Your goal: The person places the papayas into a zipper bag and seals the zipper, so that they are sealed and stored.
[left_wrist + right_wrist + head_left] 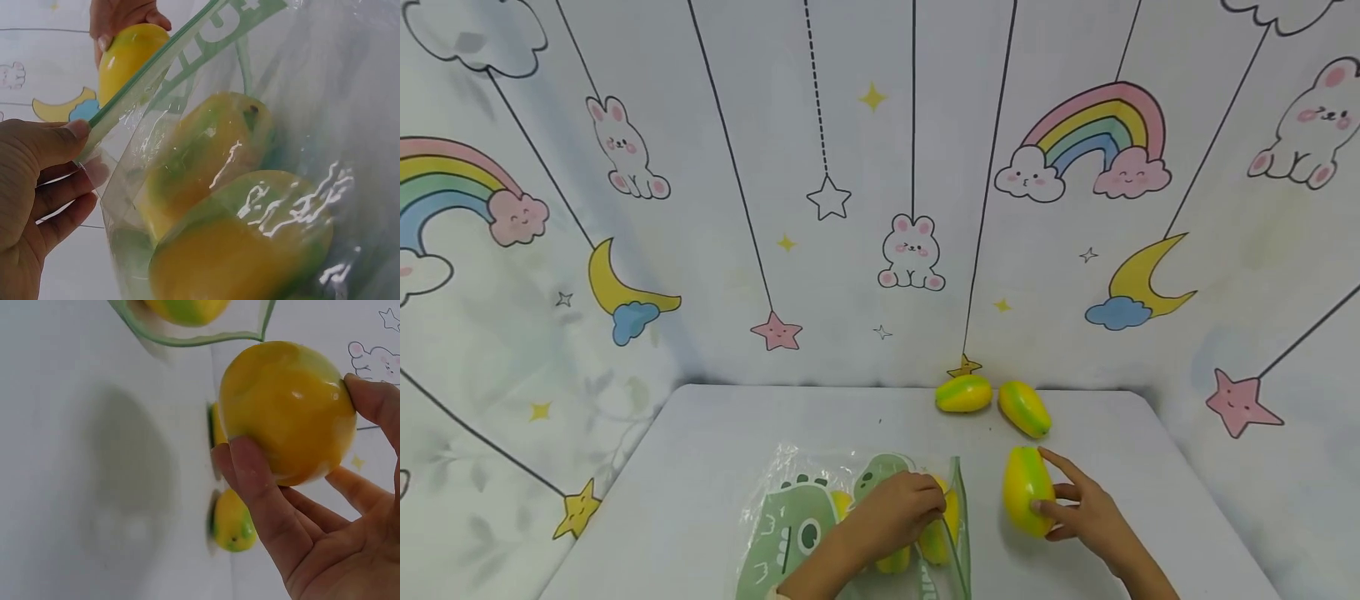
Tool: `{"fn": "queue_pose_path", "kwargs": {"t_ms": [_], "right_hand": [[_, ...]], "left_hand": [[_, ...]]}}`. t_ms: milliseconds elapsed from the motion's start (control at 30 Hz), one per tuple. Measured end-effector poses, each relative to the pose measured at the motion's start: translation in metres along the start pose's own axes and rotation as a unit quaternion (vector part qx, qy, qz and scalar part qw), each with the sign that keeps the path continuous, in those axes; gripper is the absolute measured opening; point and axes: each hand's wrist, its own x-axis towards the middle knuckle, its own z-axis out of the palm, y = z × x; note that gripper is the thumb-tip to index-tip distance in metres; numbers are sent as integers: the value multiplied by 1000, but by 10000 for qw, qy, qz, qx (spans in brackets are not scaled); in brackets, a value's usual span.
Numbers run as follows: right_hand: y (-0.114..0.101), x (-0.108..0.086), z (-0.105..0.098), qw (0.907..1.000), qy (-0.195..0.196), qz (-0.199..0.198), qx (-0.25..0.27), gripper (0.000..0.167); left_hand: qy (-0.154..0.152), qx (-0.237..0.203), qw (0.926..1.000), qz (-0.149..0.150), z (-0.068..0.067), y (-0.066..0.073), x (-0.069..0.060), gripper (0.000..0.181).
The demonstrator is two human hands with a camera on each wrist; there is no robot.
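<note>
My right hand (1093, 517) grips a yellow-green toy fruit (1028, 492) just right of the clear bag. In the right wrist view the fingers curl round this fruit (287, 412), held above the table. My left hand (898, 508) pinches the green-edged rim of the dinosaur-print bag (782, 533) near its opening. The left wrist view shows the thumb and fingers of the left hand (56, 181) on the bag's edge, with fruits (244, 237) inside behind the plastic. The bag's mouth faces the held fruit.
Two more yellow-green fruits (963, 393) (1025, 409) lie at the table's back edge, right of centre. The white table (700, 467) meets a cloth backdrop (865, 275) printed with rabbits, stars and rainbows.
</note>
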Motion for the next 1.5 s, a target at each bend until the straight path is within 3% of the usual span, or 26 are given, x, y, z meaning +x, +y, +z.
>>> {"fn": "queue_pose_path", "kwargs": {"t_ms": [467,800,1033,1300,1500], "right_hand": [[15,2,40,9953,-908,-187,295,88],[7,2,54,9877,-1477,-288,415,83],[6,2,61,9903,-1348,-217,275,84],[12,-1,72,9915,-1116,-533,-412,87],[16,-1,81,9918,-1121,-537,-303,77]], "left_hand": [[-30,102,9998,165,-6,-1,7,4],[-73,139,9998,111,-5,3,6,6],[-72,186,9997,133,-4,8,7,5],[-68,37,9998,209,-3,9,9,6],[-98,88,9994,320,0,13,10,5]]}}
